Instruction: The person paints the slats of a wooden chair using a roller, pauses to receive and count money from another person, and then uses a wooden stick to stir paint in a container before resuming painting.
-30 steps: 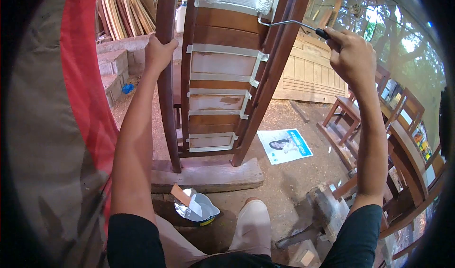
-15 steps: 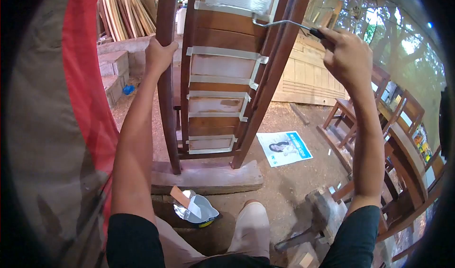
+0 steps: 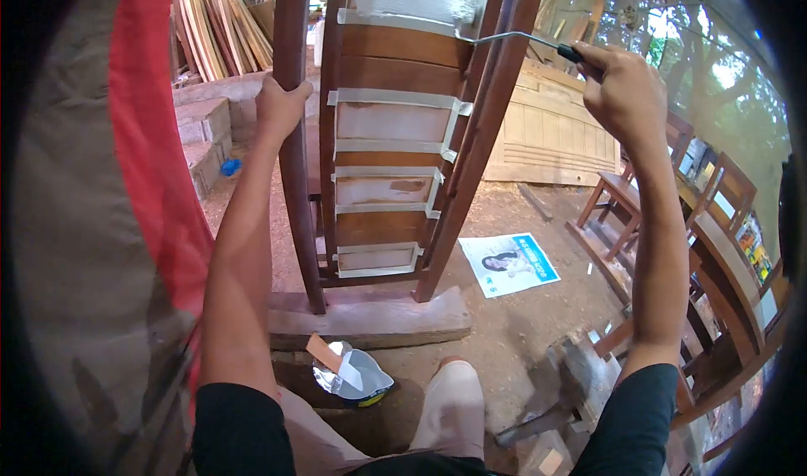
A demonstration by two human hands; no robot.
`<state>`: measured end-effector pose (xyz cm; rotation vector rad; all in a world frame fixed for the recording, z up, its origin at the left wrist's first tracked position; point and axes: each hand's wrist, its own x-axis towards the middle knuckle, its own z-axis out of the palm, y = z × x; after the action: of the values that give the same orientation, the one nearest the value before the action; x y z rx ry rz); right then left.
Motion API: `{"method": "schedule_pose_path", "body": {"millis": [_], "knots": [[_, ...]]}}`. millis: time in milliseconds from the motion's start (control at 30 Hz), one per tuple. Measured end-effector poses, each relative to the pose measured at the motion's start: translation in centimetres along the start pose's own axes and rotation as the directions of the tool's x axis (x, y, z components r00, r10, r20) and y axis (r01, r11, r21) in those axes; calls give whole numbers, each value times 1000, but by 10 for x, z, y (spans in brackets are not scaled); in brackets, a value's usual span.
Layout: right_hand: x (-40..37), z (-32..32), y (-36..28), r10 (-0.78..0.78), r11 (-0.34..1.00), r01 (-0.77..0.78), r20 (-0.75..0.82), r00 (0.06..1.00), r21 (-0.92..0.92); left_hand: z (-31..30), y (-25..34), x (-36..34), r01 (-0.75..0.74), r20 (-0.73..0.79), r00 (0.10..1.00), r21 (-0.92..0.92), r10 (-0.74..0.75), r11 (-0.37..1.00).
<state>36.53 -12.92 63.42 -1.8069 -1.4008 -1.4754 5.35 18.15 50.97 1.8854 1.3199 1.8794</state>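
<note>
My left hand (image 3: pixel 282 106) is wrapped round the left upright of a brown wooden frame (image 3: pixel 402 74) that stands tilted before me. My right hand (image 3: pixel 624 87) grips the dark handle of a small paint roller (image 3: pixel 513 35), out to the right of the frame. Its wire arm reaches across the right upright, and the whitish roller head lies against the top panel (image 3: pixel 403 1), which looks freshly coated white. Strips of masking tape (image 3: pixel 395 97) border this panel and the paler ones below, which show brown patches.
By my feet sits a foil-lined container (image 3: pixel 361 373) of grey-white paint with a flat wooden-handled tool (image 3: pixel 326 354) across it. A printed poster (image 3: pixel 509 264) lies on the dirt floor. Wooden chairs (image 3: pixel 723 186) stand right; a red-and-brown cloth (image 3: pixel 155 140) hangs left; planks (image 3: pixel 223 34) lean behind.
The roller has shifted slightly right and down along the top panel, my right hand moving with it. My left hand keeps its hold on the upright.
</note>
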Motion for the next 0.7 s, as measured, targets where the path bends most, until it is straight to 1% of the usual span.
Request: {"method": "schedule_pose_path", "body": {"millis": [67,100,133,233,333,433,467,533,633,700], "knots": [[1,1,-1,-7,1000,6,-14,1000,-15,0,4,-3,-8,-11,1000,34,8,999],[2,2,-1,-23,999,23,-22,999,-27,-3,9,-6,-11,12,1000,-17,11,1000],[3,2,-3,-41,998,39,-31,999,-40,-4,12,-9,-8,3,1000,-17,8,1000],[7,-5,-20,-59,998,60,-25,998,24,-6,17,-13,-17,-44,999,0,17,1000],[18,7,-22,-125,989,135,-141,982,65,-9,18,-12,-11,-6,1000,-2,11,1000],[23,6,-32,-168,980,184,-174,970,78,-12,23,-14,29,28,999,-31,-28,999],[24,4,-37,-173,978,189,-171,970,85,-12,24,-14,42,41,998,-41,-41,998],[25,-1,-48,-183,975,201,-165,969,100,-9,20,-13,34,8,999,-39,-33,999],[33,8,-55,-213,962,244,-221,952,123,-3,9,-7,21,-4,1000,-40,-21,999],[33,3,-63,-221,960,248,-195,956,128,-1,5,-4,0,-12,1000,-36,-1,999]]}}
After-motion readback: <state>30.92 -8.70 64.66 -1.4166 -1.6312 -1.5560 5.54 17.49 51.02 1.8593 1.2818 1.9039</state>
